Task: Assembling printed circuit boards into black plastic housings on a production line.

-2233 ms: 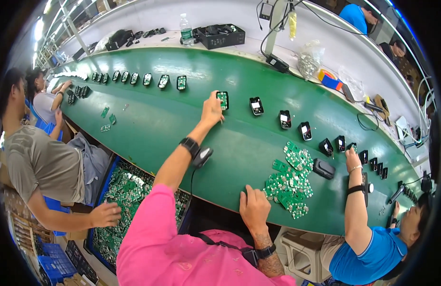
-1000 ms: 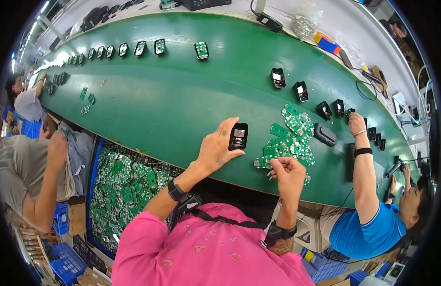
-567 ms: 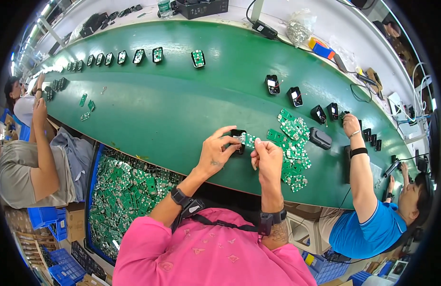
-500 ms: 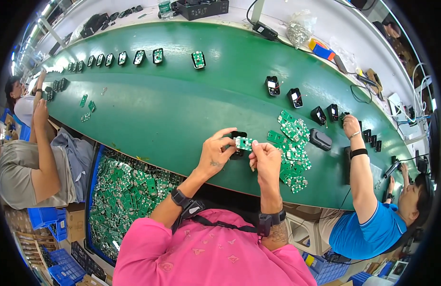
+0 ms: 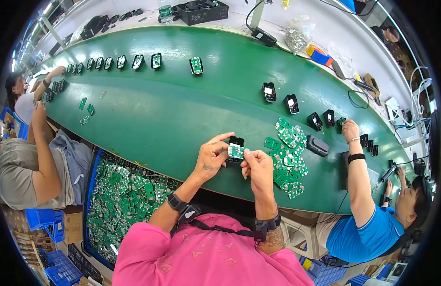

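My left hand point(image 5: 211, 158) is closed around a small black plastic case point(image 5: 236, 141) just above the green bench. A green circuit board point(image 5: 236, 151) with white and silver parts lies over the case's opening, partly covering it. Its right end is pinched between thumb and fingers of my right hand point(image 5: 258, 166). Whether the board sits inside the case or only rests against it, I cannot tell. Beside my right hand spreads a loose pile of similar circuit boards point(image 5: 289, 157).
A closed black case point(image 5: 317, 145) lies right of the pile. Open black cases point(image 5: 291, 104) stand farther right, near a co-worker's hand point(image 5: 350, 130). Board-filled cases point(image 5: 137, 62) line the far left. A blue-edged bin point(image 5: 125, 200) of boards sits left of my lap.
The board has moved left and slightly down across the case, with my right hand following. More of the case's upper part shows. The co-worker on the left has reached toward the row of cases.
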Tool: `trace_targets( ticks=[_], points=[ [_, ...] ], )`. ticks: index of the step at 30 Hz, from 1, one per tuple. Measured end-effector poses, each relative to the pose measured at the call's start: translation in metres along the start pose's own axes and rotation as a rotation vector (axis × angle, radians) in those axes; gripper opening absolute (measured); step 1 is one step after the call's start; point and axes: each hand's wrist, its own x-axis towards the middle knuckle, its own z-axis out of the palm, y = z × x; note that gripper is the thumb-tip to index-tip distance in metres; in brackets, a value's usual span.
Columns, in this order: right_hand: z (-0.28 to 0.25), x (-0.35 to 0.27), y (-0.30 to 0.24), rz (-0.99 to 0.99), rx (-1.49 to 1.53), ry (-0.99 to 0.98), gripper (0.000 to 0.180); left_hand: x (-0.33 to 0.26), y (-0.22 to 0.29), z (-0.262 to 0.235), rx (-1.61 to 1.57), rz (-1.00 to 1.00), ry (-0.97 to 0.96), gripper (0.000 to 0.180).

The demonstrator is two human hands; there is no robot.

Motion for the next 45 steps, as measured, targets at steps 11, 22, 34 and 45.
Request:
trace_targets(
  ticks=[11,22,34,45],
  points=[
    [0.012,0.004,0.017,-0.162,-0.390,0.175,0.026,0.005,0.015,-0.011,0.180,-0.026,-0.186,0.090],
    [0.013,0.010,0.013,-0.377,-0.509,0.228,0.028,0.017,0.024,-0.002,-0.113,-0.225,-0.266,0.048],
    [0.029,-0.032,-0.022,-0.758,-0.494,0.252,0.015,-0.022,0.072,0.029,0.324,0.140,0.019,0.046],
    [0.021,-0.042,-0.014,-0.870,-0.334,0.151,0.011,-0.031,0.081,0.036,0.249,0.030,0.048,0.048]
  ],
)
